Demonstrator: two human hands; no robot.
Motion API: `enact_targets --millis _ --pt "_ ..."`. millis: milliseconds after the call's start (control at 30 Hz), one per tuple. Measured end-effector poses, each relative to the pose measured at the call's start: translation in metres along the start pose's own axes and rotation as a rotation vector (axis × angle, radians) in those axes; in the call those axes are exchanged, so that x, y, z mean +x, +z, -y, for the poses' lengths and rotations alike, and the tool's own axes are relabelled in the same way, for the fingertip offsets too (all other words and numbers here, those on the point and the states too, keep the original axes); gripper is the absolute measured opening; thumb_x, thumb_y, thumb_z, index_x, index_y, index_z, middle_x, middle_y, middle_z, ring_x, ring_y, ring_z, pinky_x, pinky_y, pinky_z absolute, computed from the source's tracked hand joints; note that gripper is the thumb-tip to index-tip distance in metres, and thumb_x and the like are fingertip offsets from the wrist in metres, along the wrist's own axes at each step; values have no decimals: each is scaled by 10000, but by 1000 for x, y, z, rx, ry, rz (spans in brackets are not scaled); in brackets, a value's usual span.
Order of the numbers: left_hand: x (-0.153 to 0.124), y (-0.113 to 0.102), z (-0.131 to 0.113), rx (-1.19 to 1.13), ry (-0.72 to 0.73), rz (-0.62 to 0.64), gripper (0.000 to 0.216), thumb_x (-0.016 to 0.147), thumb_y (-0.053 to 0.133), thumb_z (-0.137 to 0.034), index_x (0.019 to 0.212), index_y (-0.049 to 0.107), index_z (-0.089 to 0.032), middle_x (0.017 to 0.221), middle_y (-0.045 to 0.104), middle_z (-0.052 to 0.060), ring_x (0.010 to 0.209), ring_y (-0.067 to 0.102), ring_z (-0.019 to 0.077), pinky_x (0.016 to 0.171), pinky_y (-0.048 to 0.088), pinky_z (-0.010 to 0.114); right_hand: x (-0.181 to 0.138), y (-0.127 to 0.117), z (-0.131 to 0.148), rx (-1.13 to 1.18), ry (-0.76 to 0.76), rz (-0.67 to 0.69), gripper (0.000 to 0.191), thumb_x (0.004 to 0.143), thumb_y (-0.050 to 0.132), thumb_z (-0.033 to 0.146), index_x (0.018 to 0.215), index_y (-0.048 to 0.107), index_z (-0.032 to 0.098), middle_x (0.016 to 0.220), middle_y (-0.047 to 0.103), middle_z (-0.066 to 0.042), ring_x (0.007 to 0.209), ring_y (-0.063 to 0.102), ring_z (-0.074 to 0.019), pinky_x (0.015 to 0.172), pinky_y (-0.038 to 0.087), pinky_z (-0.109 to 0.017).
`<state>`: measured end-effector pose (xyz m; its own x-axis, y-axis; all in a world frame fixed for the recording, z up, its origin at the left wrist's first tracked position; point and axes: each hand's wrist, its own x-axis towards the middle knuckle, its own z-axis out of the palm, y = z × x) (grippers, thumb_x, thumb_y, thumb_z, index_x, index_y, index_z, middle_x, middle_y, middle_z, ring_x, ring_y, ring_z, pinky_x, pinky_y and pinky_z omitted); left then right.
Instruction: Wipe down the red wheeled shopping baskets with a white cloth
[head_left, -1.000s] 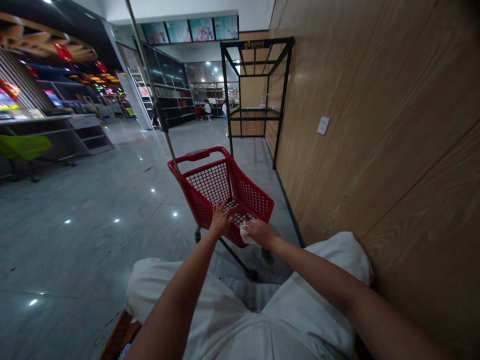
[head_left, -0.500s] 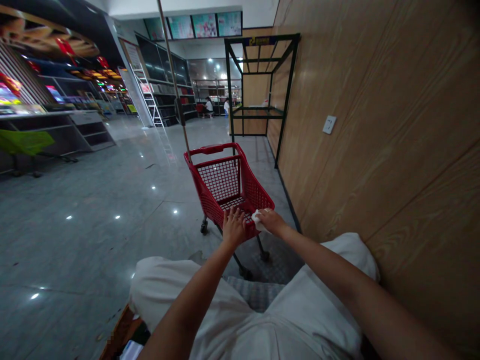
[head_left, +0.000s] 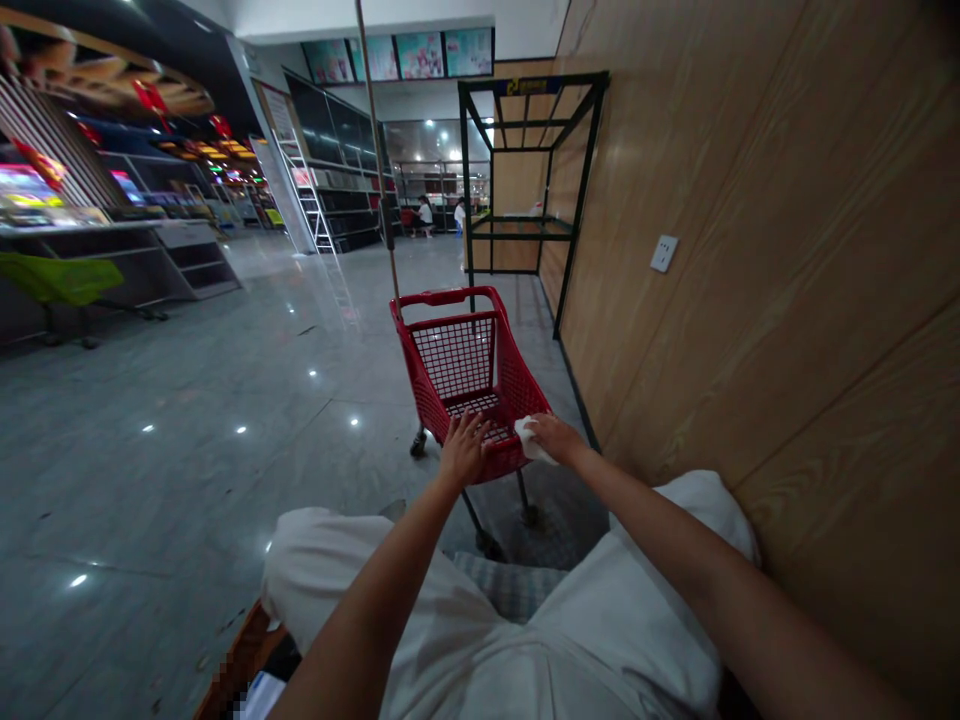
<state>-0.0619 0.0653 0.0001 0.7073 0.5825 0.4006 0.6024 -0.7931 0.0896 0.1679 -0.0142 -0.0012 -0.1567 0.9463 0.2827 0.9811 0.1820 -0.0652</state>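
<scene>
One cloth (head_left: 526, 438) is held at the cart (head_left: 519, 376) by the right hand (head_left: 556, 438), left hand (head_left: 463, 452) spread beside; work seems unfinished.

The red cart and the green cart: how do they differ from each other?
The red cart stands near the camera; the green cart stands farther off, beside the counter. The red cart shows its open inside; the green cart shows mainly its side, cut by the picture's left edge. Both are wheeled.
</scene>
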Motion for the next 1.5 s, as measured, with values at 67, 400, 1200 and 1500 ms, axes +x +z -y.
enact_targets --millis 67,400,1200,1500 --pt "1 3 -4 -17 -7 -14 425 928 413 -356 1323 510 -235 1423 456 48 1411 213 285 1152 169 533 3 3 17 18 -22 -3 271 888 517 177 1147 589 210 1181 608 -83 1116 550 -192 1056 352 -425" --pt "2 4 6 -1 54 26 417 950 347 -318 1318 507 -203 1438 439 48 1420 188 261 1152 194 499 2 -2 17 -6 -42 59 296 906 529 263 1194 571 207 1158 615 -83 1099 563 -197 1057 332 -414" --pt "3 2 -8 -121 97 70 548 788 562 -604 1270 546 -343 1338 551 13 1400 219 317 1129 121 585 0 -2 55 269 194 -43 481 926 435 323 1387 358 210 1236 599 -90 1102 570 -193 934 426 -335" --pt "6 4 0 -126 130 95 390 754 649 -534 1101 667 -357 1198 650 6 1364 293 302 1125 108 579 6 -122 82 62 63 -513 192 778 624 339 645 613 202 1503 308 -15 1404 75 -395 1038 -32 -702"
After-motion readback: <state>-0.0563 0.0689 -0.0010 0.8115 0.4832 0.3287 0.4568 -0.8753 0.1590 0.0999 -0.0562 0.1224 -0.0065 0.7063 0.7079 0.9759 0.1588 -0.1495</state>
